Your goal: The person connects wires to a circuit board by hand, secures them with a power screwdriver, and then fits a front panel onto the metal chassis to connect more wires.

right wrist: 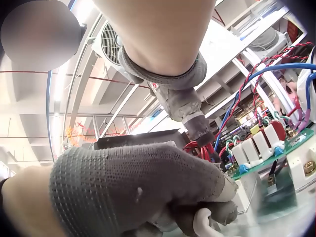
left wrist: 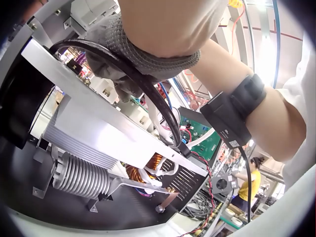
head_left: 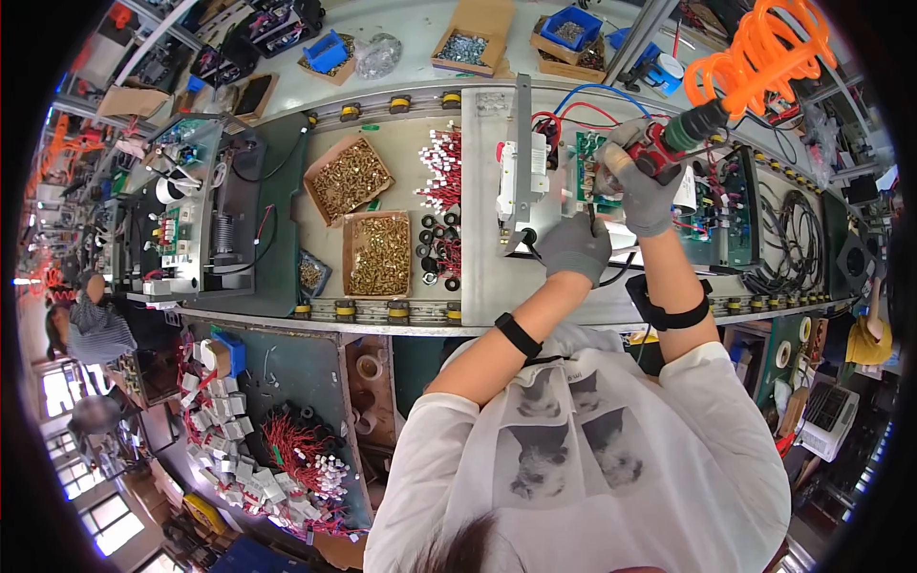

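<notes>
My right hand point(head_left: 646, 196), in a grey glove, grips a red and black power screwdriver point(head_left: 659, 153) above a green circuit board point(head_left: 586, 164). My left hand point(head_left: 576, 246), gloved as well, is just below and left of it, at the board's near side. In the right wrist view, the left hand's glove point(right wrist: 133, 185) shows bent fingers with their tips close together beside a curved white piece point(right wrist: 201, 223); what they hold, I cannot tell. A black cable point(left wrist: 148, 89) loops past the left glove point(left wrist: 106, 47). Below it lies a metal chassis with a coiled resistor point(left wrist: 81, 175).
Left of the work stand boxes of brass-coloured screws point(head_left: 349, 180) and bundles of red-white wires point(head_left: 441, 170). An upright metal bracket point(head_left: 522, 143) rises beside the left hand. An orange coiled hose point(head_left: 764, 57) hangs at upper right. Black cables point(head_left: 791, 239) lie farther right.
</notes>
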{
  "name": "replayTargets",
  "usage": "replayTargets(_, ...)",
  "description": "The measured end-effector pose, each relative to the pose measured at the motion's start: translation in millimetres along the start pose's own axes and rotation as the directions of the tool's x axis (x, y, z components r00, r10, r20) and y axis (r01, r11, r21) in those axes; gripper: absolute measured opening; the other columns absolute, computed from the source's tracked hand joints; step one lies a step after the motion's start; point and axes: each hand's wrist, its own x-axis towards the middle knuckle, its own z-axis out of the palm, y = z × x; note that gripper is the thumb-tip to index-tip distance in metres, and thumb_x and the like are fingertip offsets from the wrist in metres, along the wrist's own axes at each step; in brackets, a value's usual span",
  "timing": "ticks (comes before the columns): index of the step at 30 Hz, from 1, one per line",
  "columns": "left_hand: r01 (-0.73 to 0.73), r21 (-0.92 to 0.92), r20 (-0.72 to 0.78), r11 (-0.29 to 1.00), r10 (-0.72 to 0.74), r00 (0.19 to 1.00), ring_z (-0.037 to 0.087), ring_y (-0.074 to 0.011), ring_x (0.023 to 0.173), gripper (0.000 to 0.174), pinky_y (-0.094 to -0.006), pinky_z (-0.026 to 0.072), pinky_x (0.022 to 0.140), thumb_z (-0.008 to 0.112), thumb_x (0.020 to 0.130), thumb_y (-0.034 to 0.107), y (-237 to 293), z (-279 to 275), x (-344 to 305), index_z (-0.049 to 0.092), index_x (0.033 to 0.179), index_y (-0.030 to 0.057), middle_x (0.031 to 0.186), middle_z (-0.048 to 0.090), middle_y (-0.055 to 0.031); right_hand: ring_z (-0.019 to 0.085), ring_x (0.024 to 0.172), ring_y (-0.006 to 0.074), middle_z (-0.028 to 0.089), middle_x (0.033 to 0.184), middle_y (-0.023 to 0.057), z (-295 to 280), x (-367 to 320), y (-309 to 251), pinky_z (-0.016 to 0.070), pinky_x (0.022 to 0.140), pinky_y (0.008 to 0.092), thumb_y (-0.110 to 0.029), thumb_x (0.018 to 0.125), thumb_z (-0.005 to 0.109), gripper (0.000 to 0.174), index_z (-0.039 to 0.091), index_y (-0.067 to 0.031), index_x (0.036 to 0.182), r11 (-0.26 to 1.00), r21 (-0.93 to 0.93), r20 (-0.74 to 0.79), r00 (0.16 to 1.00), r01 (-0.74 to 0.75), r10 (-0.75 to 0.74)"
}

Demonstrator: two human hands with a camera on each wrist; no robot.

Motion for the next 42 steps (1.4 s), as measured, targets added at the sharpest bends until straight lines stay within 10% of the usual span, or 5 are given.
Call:
replayTargets(6, 0.050, 0.038, 0.097, 0.998, -0.053, 0.994, 0.062, -0.0329, 0.081, 0.033, -0.0411, 0.0486, 0.073, 0.049, 0.085, 0.035, 2.6, -13.6, -2.1, 0.065, 0.086, 0.0064, 0.084, 0.065, -0.0164, 0.052, 0.052, 0.0090, 0.059, 0.072, 0.0060, -7.8, 5.8, 1.1, 0.0392, 0.043, 0.0225, 0.007, 0.068, 0.064, 0.022, 0.058, -0.0007, 0.087, 0.988, 0.122, 0.034, 0.995, -0.100, 0.096)
replayTargets(10, 0.070, -0.350, 0.095, 0.934, -0.039, 0.995, 0.061, -0.0250, 0.086, 0.037, -0.0342, 0.0488, 0.075, 0.060, 0.079, 0.017, -12.6, -20.5, -15.9, 0.056, 0.113, 0.0066, 0.095, 0.063, -0.0107, 0.054, 0.055, 0.0107, 0.060, 0.075, 0.0082, -9.0, 2.4, -0.3, 0.0403, 0.043, 0.0226, 0.008, 0.066, 0.063, 0.025, 0.058, 0.0005, 0.090, 0.993, 0.107, -0.027, 0.999, 0.046, -0.044)
replayTargets(14, 0.269, -0.923, 0.308, 0.275, 0.112, 0.945, 0.055, -0.0180, 0.094, 0.052, -0.0279, 0.0486, 0.079, 0.047, 0.076, -0.013, -53.1, -17.5, -25.2, 0.044, 0.125, 0.0019, 0.111, 0.053, -0.0080, 0.059, 0.070, 0.0193, 0.061, 0.081, 0.0102, -18.1, -13.7, -32.5, 0.0503, 0.068, 0.0325, 0.006, 0.068, 0.061, 0.030, 0.056, 0.0010, 0.097, 0.945, 0.212, -0.108, 0.967, 0.248, -0.230)
replayTargets(20, 0.174, -0.943, 0.244, 0.284, 0.234, 0.941, 0.053, -0.0258, 0.109, 0.041, -0.0356, 0.0459, 0.096, 0.044, 0.086, -0.009, -31.8, -43.9, -59.8, 0.038, 0.126, -0.0020, 0.118, 0.051, -0.0164, 0.058, 0.076, 0.0248, 0.057, 0.088, 0.0120, -64.9, -61.4, -81.0, 0.0493, 0.068, 0.0401, -0.001, 0.072, 0.055, 0.033, 0.052, -0.0048, 0.105, 0.904, 0.308, -0.233, 0.945, 0.297, -0.231)
replayTargets(42, 0.279, -0.835, 0.524, 0.474, 0.530, 0.667, 0.056, -0.0159, 0.079, 0.028, -0.0272, 0.0478, 0.068, 0.044, 0.097, 0.018, 11.4, -20.3, -63.9, 0.050, 0.115, -0.0023, 0.094, 0.057, -0.0111, 0.056, 0.079, 0.0266, 0.055, 0.091, 0.0114, -112.2, -126.2, -97.2, 0.0463, 0.071, 0.0428, -0.006, 0.073, 0.058, 0.037, 0.049, -0.0069, 0.109, 0.830, 0.372, -0.382, 0.884, 0.415, -0.271)
